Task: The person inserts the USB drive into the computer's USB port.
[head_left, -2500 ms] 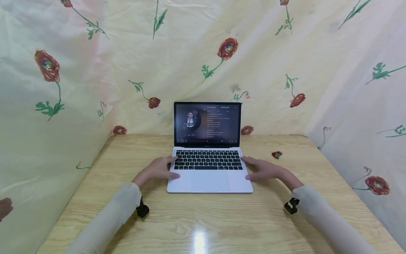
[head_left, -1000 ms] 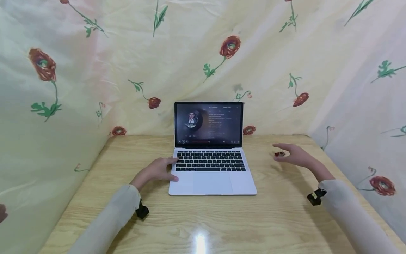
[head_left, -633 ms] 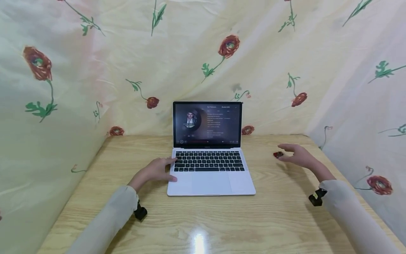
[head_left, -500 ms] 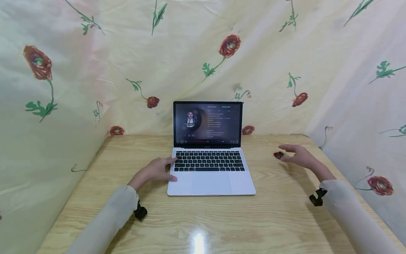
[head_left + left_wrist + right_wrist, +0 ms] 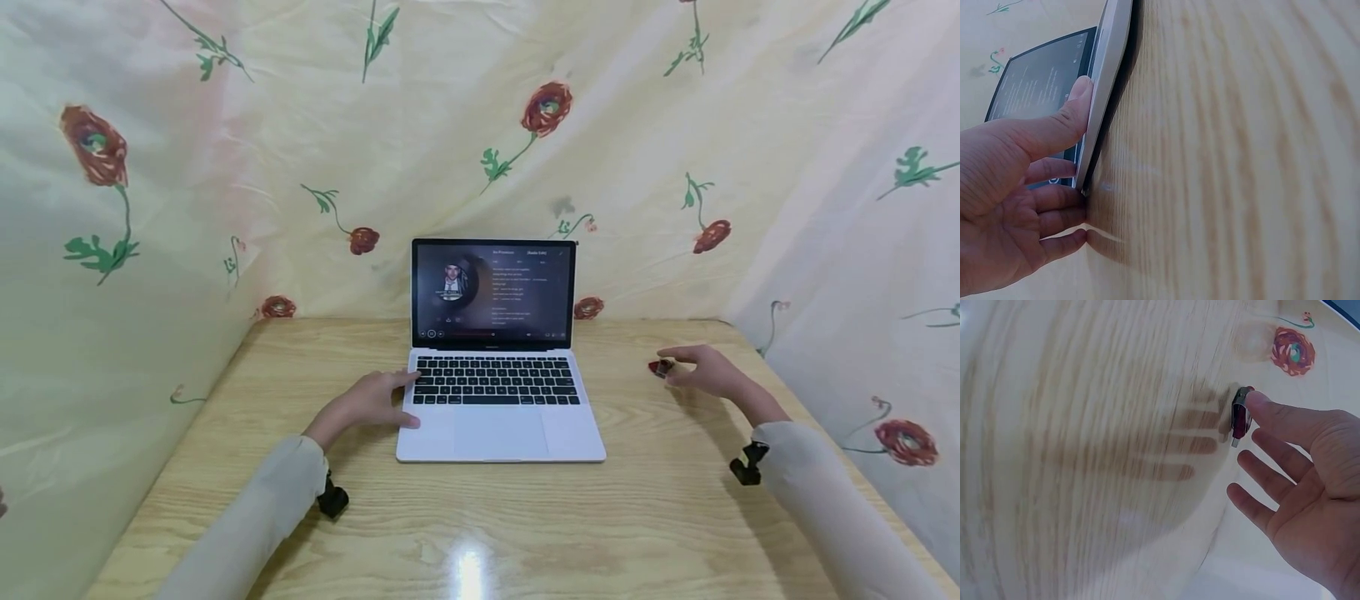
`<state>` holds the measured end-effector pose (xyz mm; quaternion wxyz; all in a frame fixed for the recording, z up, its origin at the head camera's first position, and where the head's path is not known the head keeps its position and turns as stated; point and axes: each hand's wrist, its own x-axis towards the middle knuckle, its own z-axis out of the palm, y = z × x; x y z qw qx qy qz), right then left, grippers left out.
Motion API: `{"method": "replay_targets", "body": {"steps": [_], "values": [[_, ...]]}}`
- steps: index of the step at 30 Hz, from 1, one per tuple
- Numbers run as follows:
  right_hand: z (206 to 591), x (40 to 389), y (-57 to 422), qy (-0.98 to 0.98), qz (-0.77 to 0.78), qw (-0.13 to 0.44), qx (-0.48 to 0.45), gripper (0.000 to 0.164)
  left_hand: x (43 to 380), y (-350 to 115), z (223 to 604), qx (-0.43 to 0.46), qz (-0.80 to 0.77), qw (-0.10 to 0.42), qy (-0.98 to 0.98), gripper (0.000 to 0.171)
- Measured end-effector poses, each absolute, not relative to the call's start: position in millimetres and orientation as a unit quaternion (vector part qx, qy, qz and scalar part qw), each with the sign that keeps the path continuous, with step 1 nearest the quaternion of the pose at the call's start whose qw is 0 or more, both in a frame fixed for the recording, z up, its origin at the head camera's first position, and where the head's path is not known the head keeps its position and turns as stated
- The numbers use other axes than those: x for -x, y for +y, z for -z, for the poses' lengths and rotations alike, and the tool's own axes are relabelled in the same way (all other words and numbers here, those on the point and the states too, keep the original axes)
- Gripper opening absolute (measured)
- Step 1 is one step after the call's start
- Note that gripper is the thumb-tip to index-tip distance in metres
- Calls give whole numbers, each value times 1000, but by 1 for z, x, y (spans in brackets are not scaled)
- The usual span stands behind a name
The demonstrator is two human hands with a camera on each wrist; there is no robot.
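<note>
An open silver laptop [image 5: 498, 433] with a black keyboard sits mid-table, its lit screen [image 5: 492, 292] facing me. My left hand [image 5: 367, 398] holds the laptop's left edge. The thumb [image 5: 1079, 90] lies on the palm rest, and in the left wrist view other fingertips meet the rim of the base. To the right of the laptop, my right hand [image 5: 708, 372] pinches a small red USB flash drive [image 5: 1241, 419] with a metal swivel cover. The thumb [image 5: 1259, 403] covers its upper end; its bare plug points away from the palm. The remaining fingers are spread loosely.
The wooden table [image 5: 495, 517] stretches around the laptop, with a flower-print cloth [image 5: 330, 133] hanging behind it and along both sides. Small black wrist cameras [image 5: 332, 502] hang under both sleeves.
My right hand left the laptop's right edge, moved right to the flash drive and now has thumb and finger closed on it. My left hand stayed at the laptop's left edge.
</note>
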<state>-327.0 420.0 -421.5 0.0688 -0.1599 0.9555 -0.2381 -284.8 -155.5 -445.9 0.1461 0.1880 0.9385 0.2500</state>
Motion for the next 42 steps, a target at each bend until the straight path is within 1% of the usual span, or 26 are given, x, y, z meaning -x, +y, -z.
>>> {"method": "replay_targets", "body": {"steps": [9,17,29,42], "values": [[430,333,417,956,242,58,157,55,287,-155,449,-180,-245,144,942,92],[428,335,415,964,223,59,135,51,287,-154,447,-182,-245,142,941,91],[432,340,410,967,203,54,147,47,287,-155,449,-180,-250,148,940,91],[431,340,409,973,180,70,129,46,287,-154,448,-179,-245,144,942,91]]}}
